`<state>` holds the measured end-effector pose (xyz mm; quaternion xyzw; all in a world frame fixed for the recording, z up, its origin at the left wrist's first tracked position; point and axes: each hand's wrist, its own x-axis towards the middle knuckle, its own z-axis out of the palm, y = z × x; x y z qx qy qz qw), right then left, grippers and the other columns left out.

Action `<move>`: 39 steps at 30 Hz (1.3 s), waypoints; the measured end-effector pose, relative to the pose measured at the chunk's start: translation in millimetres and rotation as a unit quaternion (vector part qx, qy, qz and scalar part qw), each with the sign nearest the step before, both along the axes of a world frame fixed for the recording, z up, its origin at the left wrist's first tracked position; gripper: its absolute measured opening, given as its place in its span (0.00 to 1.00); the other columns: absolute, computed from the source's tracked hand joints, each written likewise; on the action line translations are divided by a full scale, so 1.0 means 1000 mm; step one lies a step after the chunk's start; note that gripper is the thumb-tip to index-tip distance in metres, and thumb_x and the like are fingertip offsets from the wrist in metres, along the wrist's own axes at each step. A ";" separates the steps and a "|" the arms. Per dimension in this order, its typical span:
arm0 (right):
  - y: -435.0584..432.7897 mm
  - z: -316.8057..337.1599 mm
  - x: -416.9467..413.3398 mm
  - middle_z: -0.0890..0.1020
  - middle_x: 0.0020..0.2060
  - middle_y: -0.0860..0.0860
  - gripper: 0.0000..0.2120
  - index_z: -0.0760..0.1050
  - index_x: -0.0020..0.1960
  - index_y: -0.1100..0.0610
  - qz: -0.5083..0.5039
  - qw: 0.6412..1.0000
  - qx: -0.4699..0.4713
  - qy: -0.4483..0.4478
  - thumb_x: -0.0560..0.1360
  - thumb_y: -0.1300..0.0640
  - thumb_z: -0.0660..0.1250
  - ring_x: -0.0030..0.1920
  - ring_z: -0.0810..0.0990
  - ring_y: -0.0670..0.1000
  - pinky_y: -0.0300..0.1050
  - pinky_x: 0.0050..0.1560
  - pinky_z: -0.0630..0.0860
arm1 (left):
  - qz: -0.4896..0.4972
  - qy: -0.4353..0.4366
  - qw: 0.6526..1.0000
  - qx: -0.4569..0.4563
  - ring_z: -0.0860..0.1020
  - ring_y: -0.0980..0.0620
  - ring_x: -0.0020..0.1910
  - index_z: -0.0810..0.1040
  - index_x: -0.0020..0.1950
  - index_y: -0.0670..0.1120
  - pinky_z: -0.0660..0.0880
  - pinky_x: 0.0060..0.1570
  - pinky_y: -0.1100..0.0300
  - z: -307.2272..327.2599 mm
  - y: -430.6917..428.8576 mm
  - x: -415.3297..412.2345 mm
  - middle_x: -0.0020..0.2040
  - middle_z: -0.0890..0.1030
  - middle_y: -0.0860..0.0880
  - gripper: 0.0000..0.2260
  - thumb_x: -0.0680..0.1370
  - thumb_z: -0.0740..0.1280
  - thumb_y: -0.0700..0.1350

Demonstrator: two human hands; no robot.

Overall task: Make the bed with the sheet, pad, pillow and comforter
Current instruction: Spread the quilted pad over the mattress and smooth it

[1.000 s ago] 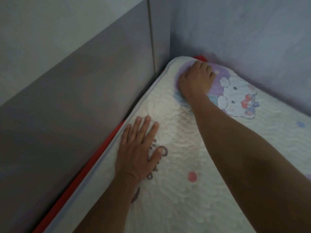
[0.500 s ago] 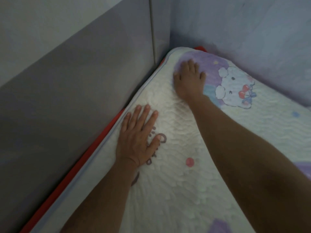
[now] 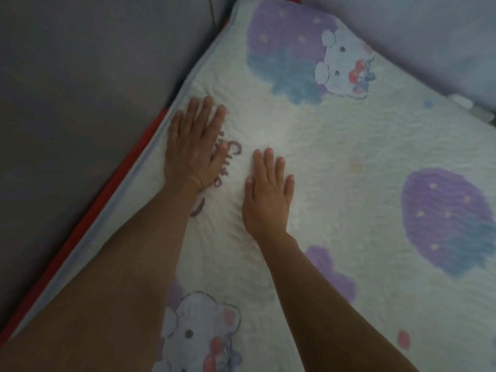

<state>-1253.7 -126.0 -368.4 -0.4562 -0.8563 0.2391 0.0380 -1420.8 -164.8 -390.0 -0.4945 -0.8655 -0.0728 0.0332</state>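
Note:
A white quilted pad (image 3: 335, 162) with purple strawberries and cartoon bears covers the bed up to its far corner. My left hand (image 3: 194, 146) lies flat on the pad close to its left edge, fingers straight, partly over some printed letters. My right hand (image 3: 267, 196) presses flat on the pad just right of it, fingers straight and together. Under the pad's left edge a red layer (image 3: 88, 213) shows as a thin strip. No pillow or comforter is in view.
A grey panel (image 3: 80, 103) runs along the bed's left side, tight against it. A pale lilac wall (image 3: 429, 28) closes the far side. A small white object (image 3: 463, 102) sits at the pad's far right edge.
My right hand has slid back from the far corner to a spot beside my left hand. The view has dropped lower and closer over the pad. My left hand has stayed flat.

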 end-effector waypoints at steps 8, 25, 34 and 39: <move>-0.032 -0.029 0.007 0.49 0.78 0.47 0.28 0.47 0.79 0.49 -0.045 0.995 0.071 -0.049 0.80 0.50 0.49 0.78 0.46 0.52 0.57 0.75 0.43 | 0.007 -0.009 1.000 -0.016 0.49 0.47 0.77 0.51 0.78 0.52 0.47 0.75 0.47 0.000 0.002 0.002 0.79 0.51 0.48 0.29 0.78 0.51 0.57; -0.033 -0.038 0.002 0.46 0.78 0.47 0.28 0.42 0.78 0.50 -0.050 0.989 0.105 -0.087 0.80 0.50 0.46 0.78 0.42 0.53 0.58 0.75 0.40 | -0.075 -0.047 0.986 -0.145 0.52 0.45 0.77 0.58 0.77 0.47 0.52 0.74 0.45 0.042 -0.206 0.074 0.78 0.55 0.46 0.27 0.79 0.53 0.54; -0.032 -0.041 -0.001 0.47 0.78 0.47 0.27 0.44 0.78 0.50 -0.057 0.986 0.131 -0.087 0.80 0.49 0.44 0.78 0.44 0.53 0.57 0.75 0.40 | -0.118 -0.054 0.987 -0.092 0.53 0.43 0.77 0.58 0.77 0.47 0.51 0.74 0.45 0.006 -0.226 0.058 0.78 0.56 0.45 0.28 0.78 0.52 0.56; -0.033 -0.040 0.001 0.48 0.78 0.46 0.27 0.45 0.78 0.49 -0.054 0.984 0.145 -0.085 0.80 0.49 0.45 0.78 0.45 0.52 0.57 0.75 0.41 | -0.119 -0.050 0.990 -0.050 0.54 0.44 0.77 0.59 0.76 0.47 0.52 0.74 0.44 0.002 -0.228 0.059 0.77 0.57 0.45 0.28 0.77 0.53 0.56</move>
